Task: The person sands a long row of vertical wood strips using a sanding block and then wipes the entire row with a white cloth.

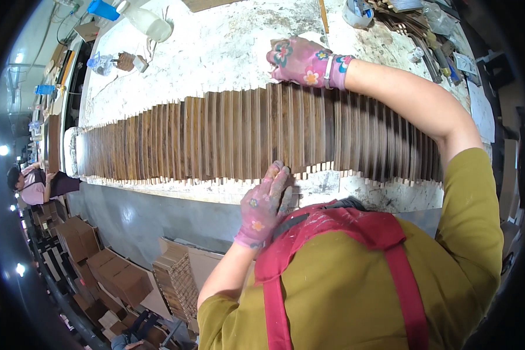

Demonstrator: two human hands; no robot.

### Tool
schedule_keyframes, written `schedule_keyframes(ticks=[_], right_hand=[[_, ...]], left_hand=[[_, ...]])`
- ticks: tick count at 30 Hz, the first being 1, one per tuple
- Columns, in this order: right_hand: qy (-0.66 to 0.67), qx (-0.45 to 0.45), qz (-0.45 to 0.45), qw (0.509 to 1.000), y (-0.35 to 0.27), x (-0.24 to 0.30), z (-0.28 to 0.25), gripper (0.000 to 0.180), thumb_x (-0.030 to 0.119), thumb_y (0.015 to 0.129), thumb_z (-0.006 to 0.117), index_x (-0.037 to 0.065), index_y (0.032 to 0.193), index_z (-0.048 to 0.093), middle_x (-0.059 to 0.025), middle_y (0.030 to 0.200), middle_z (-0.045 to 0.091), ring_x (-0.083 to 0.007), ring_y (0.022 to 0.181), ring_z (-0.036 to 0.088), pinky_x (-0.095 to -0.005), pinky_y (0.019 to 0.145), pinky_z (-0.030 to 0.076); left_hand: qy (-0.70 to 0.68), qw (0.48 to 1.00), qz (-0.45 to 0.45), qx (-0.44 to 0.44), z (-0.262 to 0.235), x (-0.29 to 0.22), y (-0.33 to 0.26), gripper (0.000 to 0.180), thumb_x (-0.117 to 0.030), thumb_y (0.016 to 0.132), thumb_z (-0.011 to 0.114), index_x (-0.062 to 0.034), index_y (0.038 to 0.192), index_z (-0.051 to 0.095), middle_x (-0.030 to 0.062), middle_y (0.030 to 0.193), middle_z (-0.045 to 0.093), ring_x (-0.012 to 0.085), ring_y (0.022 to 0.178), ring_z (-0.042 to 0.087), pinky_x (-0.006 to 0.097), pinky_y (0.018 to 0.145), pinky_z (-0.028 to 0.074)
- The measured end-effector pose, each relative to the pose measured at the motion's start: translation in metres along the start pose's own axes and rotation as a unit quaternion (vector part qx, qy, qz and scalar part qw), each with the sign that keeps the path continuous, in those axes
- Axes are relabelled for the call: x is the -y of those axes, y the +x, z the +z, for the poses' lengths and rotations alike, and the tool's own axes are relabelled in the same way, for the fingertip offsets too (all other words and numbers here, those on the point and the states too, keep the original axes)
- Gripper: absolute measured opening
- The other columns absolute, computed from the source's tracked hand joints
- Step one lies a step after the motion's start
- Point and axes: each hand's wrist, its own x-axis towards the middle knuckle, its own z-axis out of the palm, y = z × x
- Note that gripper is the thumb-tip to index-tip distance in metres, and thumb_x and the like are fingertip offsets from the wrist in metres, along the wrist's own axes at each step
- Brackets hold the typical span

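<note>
A long row of thin dark wooden slats [216,143] stands on edge across the white worktable [216,52]. My left hand [266,201], in a pink flowered glove, presses its fingertips on the near ends of the slats about the middle of the row. On the far side, my right hand [300,61], gloved the same way, lies on the far ends of the same slats, fingers curled over them. Both hands squeeze that part of the row between them.
A white plastic bottle [149,23], a blue container [103,9] and small items lie at the table's far left. Tools and wood strips [411,23] clutter the far right. Stacked slats and cardboard boxes [122,277] sit below the table. Another person [32,184] works at left.
</note>
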Motion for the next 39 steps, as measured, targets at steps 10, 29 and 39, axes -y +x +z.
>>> schedule_keyframes(ticks=[10, 29, 39], right_hand=[[-0.244, -0.108, -0.245, 0.932, 0.001, -0.015, 0.049, 0.039, 0.037, 0.096, 0.051, 0.004, 0.116, 0.058, -0.0101, 0.126, 0.058, -0.0249, 0.117, 0.059, -0.0343, 0.1, 0.05], [-0.074, -0.304, -0.091, 0.945, 0.001, -0.07, -0.032, 0.022, 0.018, 0.094, 0.057, 0.01, 0.113, 0.065, -0.0083, 0.095, 0.068, -0.0203, 0.088, 0.067, -0.0336, 0.082, 0.056], [-0.159, -0.273, -0.193, 0.929, -0.07, -0.009, 0.075, 0.026, 0.02, 0.1, 0.046, 0.006, 0.11, 0.064, -0.0128, 0.109, 0.062, -0.0229, 0.105, 0.061, -0.0405, 0.087, 0.051]], left_hand=[[-0.001, 1.0, 0.008, -0.005, 0.004, 0.001, -0.003, 0.041, -0.014, 0.087, 0.066, -0.0066, 0.127, 0.058, 0.0153, 0.132, 0.058, 0.0293, 0.095, 0.069, 0.036, 0.079, 0.057], [-0.042, 0.999, 0.004, 0.015, -0.008, -0.001, -0.003, 0.04, -0.011, 0.087, 0.064, -0.0062, 0.126, 0.059, 0.0172, 0.13, 0.06, 0.0322, 0.104, 0.067, 0.039, 0.085, 0.055], [-0.09, 0.984, -0.149, -0.042, 0.028, 0.002, -0.028, 0.022, -0.02, 0.096, 0.058, -0.004, 0.109, 0.065, 0.0125, 0.1, 0.069, 0.031, 0.092, 0.067, 0.038, 0.079, 0.053]])
